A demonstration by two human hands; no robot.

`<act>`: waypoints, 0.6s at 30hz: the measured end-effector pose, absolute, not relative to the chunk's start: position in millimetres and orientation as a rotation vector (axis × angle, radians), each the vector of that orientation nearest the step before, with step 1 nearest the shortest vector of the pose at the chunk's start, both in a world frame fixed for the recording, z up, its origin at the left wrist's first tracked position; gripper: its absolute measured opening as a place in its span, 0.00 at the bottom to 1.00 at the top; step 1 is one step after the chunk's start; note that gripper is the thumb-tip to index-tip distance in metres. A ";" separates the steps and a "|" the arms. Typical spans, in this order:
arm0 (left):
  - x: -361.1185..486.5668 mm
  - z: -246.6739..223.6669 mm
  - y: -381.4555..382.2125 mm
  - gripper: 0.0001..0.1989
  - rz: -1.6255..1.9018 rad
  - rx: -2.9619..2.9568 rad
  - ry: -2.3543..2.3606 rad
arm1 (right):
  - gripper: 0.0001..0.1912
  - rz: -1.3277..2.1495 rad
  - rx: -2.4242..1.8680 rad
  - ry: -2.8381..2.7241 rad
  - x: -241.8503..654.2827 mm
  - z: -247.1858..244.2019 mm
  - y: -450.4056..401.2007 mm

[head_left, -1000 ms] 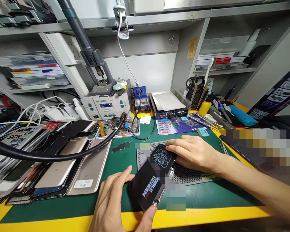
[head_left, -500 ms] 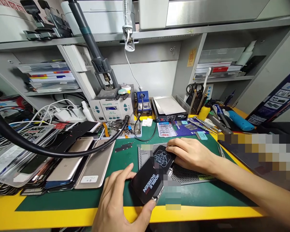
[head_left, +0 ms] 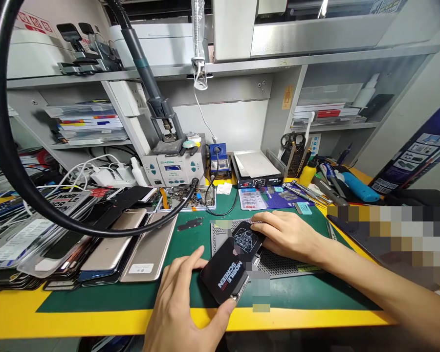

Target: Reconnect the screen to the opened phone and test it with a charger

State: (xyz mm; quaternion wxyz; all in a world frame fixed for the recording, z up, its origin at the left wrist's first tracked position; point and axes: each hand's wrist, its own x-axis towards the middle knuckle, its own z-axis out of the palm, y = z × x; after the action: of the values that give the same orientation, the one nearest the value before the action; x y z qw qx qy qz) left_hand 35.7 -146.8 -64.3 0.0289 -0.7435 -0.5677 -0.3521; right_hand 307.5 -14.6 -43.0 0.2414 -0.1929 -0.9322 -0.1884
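A black phone screen point(head_left: 220, 278) printed with "MOBILE SCREEN" and a pale line drawing lies slanted between my hands, over a grey perforated mat point(head_left: 286, 266). My left hand point(head_left: 183, 298) grips its lower end, thumb at the near corner and fingers at the left edge. At the far end, my right hand point(head_left: 286, 237) has its fingers closed on the upper edge. Silvery parts show along the screen's right side, where a blurred patch hides some detail. To the left on the green mat point(head_left: 190, 264) lies a thin dark strip point(head_left: 190, 224).
Several phones point(head_left: 146, 254) and screens are stacked at left. A hot-air station point(head_left: 174, 168), with its black hose point(head_left: 106, 230) arching over the left side, stands behind. Further right are a heating plate point(head_left: 258, 166), a parts tray point(head_left: 209, 203), tweezers point(head_left: 331, 230) and several tools.
The camera view has shifted slightly, and the hose loop shows higher at the left. Both hands keep nearly the same hold on the phone screen.
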 end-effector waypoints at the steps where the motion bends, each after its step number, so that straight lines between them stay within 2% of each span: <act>1: 35.7 -64.2 -146.9 0.33 -1.086 -2.294 -1.753 | 0.09 -0.518 -0.526 -2.549 307.5 -43.4 -14.4; 18: 32.2 -67.2 -146.8 0.35 -1.106 -2.340 -1.769 | 0.09 -0.559 -0.467 -2.547 307.0 -38.7 -16.4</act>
State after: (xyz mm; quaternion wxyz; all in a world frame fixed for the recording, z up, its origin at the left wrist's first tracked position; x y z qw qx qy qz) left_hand 32.2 -146.8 -67.2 0.0033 -0.7465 -0.5642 -0.3527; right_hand 307.0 -16.4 -38.7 0.2437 -0.1710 -0.9325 -0.2046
